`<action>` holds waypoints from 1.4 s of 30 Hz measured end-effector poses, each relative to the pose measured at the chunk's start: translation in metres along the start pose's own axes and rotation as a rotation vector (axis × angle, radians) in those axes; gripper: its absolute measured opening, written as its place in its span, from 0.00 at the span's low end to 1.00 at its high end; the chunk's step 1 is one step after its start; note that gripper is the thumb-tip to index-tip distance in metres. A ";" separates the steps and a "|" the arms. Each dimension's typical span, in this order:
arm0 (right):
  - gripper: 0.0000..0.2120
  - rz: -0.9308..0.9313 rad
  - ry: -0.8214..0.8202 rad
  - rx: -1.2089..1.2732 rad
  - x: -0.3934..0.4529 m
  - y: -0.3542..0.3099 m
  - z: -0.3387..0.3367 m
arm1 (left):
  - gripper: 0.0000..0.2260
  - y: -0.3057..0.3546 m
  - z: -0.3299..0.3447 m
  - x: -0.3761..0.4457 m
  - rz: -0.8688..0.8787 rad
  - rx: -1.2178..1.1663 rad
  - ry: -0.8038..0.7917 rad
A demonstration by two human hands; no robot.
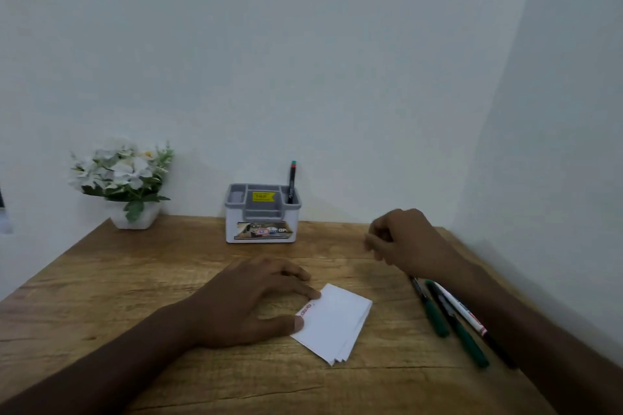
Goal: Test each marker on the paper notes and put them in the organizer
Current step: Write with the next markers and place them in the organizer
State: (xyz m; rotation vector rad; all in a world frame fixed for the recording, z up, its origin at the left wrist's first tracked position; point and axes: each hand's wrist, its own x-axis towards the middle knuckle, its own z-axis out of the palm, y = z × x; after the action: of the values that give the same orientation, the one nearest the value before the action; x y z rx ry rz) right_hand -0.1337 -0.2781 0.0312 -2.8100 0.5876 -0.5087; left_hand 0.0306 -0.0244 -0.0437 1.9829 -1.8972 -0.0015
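My left hand (pixel 249 300) rests on the wooden surface (pixel 135 280), thumb and fingertips pressing the near-left edge of the small stack of white paper notes (pixel 333 325); a red scribble shows on the top sheet next to my thumb. My right hand (pixel 401 241) hovers above the surface, between the organizer and the loose markers, fingers loosely curled. It's blurred, but I see nothing in it.

One black marker with a green-and-red end (pixel 291 182) stands upright in the right-hand slot of the grey-and-white plastic desk organizer (pixel 261 216) at the back, against the wall. Three remain flat on the surface to the right of the notes, partly under my right forearm: a green-capped marker (pixel 435 313), a dark marker with a green cap (pixel 467 337) and a white-barrelled marker (pixel 460 308) lying over it.

Handling guess: markers are light, rigid, smooth plastic and will roll. Pinch mid-barrel, pull the cap off along the barrel's axis. Notes are thin and slide easily, so hold them down while writing. Organizer looks light too, so drop markers in gently, don't jab.

A white pot of white artificial flowers (pixel 124 178) sits back left, out of the way.
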 end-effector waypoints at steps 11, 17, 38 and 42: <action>0.14 0.235 -0.209 -0.289 -0.054 0.052 -0.016 | 0.20 0.006 0.004 0.012 0.047 -0.006 0.022; 0.12 0.154 -0.063 -0.101 -0.054 0.031 -0.012 | 0.17 0.003 0.007 0.010 0.030 -0.067 0.098; 0.07 -0.048 0.148 0.981 -0.065 -0.047 0.066 | 0.14 0.029 0.018 0.016 -0.028 -0.186 0.280; 0.12 -0.056 0.164 1.048 -0.064 -0.049 0.069 | 0.11 0.029 0.013 0.015 -0.004 0.002 0.407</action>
State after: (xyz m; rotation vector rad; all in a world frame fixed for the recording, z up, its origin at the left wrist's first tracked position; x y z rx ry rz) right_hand -0.1459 -0.1975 -0.0364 -1.7977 0.1636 -0.7730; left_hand 0.0008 -0.0423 -0.0434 1.8191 -1.6287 0.3735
